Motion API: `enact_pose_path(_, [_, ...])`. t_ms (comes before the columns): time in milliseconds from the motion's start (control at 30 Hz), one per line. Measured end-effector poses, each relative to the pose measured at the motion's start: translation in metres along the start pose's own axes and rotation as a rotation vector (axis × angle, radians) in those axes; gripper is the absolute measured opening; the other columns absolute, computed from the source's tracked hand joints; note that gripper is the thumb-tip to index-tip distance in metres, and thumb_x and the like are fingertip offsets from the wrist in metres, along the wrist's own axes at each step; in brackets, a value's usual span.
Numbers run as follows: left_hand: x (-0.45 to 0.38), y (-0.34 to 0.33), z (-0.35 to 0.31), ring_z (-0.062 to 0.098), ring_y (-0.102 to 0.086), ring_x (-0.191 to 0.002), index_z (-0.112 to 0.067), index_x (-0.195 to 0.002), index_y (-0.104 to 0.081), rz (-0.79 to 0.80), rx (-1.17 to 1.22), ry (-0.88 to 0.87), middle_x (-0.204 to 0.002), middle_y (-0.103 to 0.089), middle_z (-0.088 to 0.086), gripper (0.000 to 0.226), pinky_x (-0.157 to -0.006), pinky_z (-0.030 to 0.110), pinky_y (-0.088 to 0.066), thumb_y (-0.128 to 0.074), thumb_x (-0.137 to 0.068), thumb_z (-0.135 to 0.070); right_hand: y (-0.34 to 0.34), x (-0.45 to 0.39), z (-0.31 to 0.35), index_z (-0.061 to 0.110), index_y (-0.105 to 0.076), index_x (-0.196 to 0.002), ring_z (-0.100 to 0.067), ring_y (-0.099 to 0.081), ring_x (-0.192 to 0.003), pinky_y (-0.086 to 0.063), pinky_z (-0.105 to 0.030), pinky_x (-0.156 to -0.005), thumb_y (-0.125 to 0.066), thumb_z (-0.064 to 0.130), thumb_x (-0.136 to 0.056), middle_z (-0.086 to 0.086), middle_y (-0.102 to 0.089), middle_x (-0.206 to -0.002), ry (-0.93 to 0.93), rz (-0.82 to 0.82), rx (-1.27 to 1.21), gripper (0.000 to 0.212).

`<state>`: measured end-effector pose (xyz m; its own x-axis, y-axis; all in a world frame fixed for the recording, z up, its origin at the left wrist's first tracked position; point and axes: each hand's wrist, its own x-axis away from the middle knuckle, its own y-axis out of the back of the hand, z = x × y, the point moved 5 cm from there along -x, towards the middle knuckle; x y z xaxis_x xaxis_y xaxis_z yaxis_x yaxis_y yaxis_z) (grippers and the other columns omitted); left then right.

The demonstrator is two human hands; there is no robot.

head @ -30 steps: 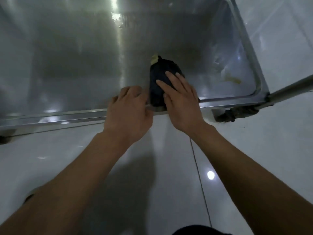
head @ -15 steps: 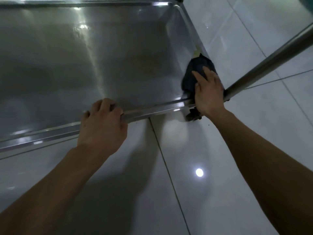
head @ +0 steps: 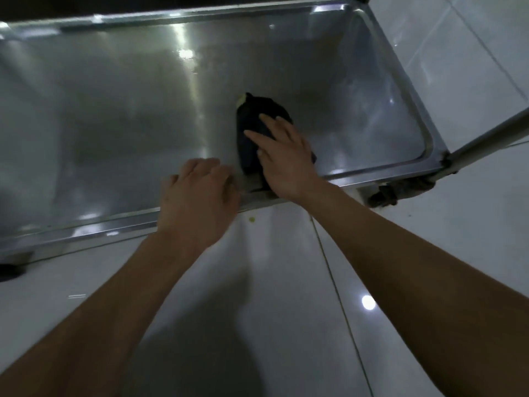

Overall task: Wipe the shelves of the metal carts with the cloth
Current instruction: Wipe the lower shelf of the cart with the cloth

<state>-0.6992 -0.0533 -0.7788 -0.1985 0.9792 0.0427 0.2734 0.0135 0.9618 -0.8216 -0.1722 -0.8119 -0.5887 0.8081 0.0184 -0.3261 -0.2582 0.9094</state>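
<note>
Glossy pale floor tiles (head: 286, 310) surround a low stainless-steel cart shelf (head: 114, 116), a shallow tray with a raised rim, seen from above. On the shelf, a little right of its middle and close to the near rim, lies a dark cloth (head: 257, 116), bunched into an elongated wad whose long axis runs from the near rim toward the far side; its far end narrows to a tip showing a bit of pale yellow. The right hand (head: 286, 159) rests flat on the near half of the cloth, its fingers (head: 254, 137) straight, spread and pointing away and to the left, pressing it against the metal. The left hand (head: 197, 196) sits just beside it, its fingers curled over the shelf's near rim. A metal cart post (head: 492, 137) rises from the right near corner, with a dark caster (head: 392, 191) below it. A small green speck (head: 252, 219) lies on the floor just under the rim.
</note>
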Motion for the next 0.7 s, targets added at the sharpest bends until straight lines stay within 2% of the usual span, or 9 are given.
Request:
enact_pose_path(67, [0.000,0.012,0.036,0.031,-0.044,-0.133,-0.019,-0.126,-0.066,-0.019,-0.034,0.080,-0.138,-0.058,0.006,0.037,-0.101,0.051,-0.041,-0.048,-0.096,-0.031,-0.013,-0.013,0.029,0.036,-0.042,-0.149,-0.025,-0.010,-0.152,-0.015,-0.048,-0.120,-0.039,0.027,-0.102,0.003,-0.019,-0.165,0.054,0.012,-0.028,0.048])
enact_pose_path(167, [0.002,0.018,0.072,0.033,-0.042,-0.135,-0.021,-0.128,-0.066,0.003,-0.074,0.102,-0.141,-0.055,0.006,0.035,-0.098,0.049,-0.040,-0.053,-0.096,-0.027,-0.031,-0.027,0.065,0.036,-0.043,-0.148,-0.024,-0.010,-0.152,-0.017,-0.053,-0.119,-0.039,0.027,-0.101,0.004,-0.019,-0.165,0.119,0.032,-0.040,0.048])
enact_pose_path(333, [0.005,0.013,0.076,0.030,-0.043,-0.134,-0.023,-0.130,-0.063,-0.011,-0.086,0.138,-0.140,-0.053,0.003,0.036,-0.098,0.048,-0.042,-0.050,-0.097,-0.032,-0.037,-0.036,0.080,0.034,-0.045,-0.147,-0.024,-0.014,-0.151,-0.019,-0.056,-0.119,-0.039,0.027,-0.102,0.004,-0.024,-0.164,0.198,-0.001,-0.042,0.046])
enact_pose_path(400, [0.002,0.012,0.069,0.028,-0.043,-0.132,-0.020,-0.126,-0.062,-0.041,-0.097,0.157,-0.137,-0.053,0.003,0.034,-0.096,0.047,-0.041,-0.050,-0.097,-0.034,-0.034,-0.034,0.074,0.035,-0.043,-0.148,-0.023,-0.015,-0.151,-0.020,-0.054,-0.119,-0.037,0.028,-0.103,0.004,-0.023,-0.164,0.207,-0.017,-0.030,0.046])
enact_pose_path(533, [-0.018,0.007,0.039,0.028,-0.043,-0.133,-0.017,-0.126,-0.061,-0.087,-0.037,0.080,-0.140,-0.054,0.004,0.036,-0.098,0.047,-0.041,-0.053,-0.094,-0.031,-0.019,-0.032,0.043,0.032,-0.045,-0.148,-0.023,-0.015,-0.152,-0.021,-0.053,-0.119,-0.039,0.025,-0.103,0.002,-0.024,-0.164,0.134,-0.061,-0.068,0.046])
enact_pose_path(633, [-0.040,0.004,0.007,0.032,-0.048,-0.127,-0.015,-0.122,-0.065,-0.138,0.015,0.008,-0.133,-0.059,0.005,0.033,-0.094,0.047,-0.043,-0.054,-0.093,-0.029,0.002,-0.028,-0.001,0.029,-0.043,-0.149,-0.025,-0.014,-0.152,-0.018,-0.048,-0.121,-0.040,0.022,-0.105,-0.001,-0.022,-0.164,0.055,-0.099,-0.059,0.045])
enact_pose_path(700, [-0.053,-0.004,-0.014,0.031,-0.048,-0.128,-0.018,-0.123,-0.065,-0.107,0.013,-0.035,-0.137,-0.057,0.004,0.035,-0.094,0.049,-0.043,-0.054,-0.092,-0.032,0.018,-0.024,-0.033,0.026,-0.043,-0.150,-0.026,-0.014,-0.152,-0.018,-0.044,-0.122,-0.040,0.020,-0.105,-0.002,-0.022,-0.164,0.005,-0.121,-0.022,0.045])
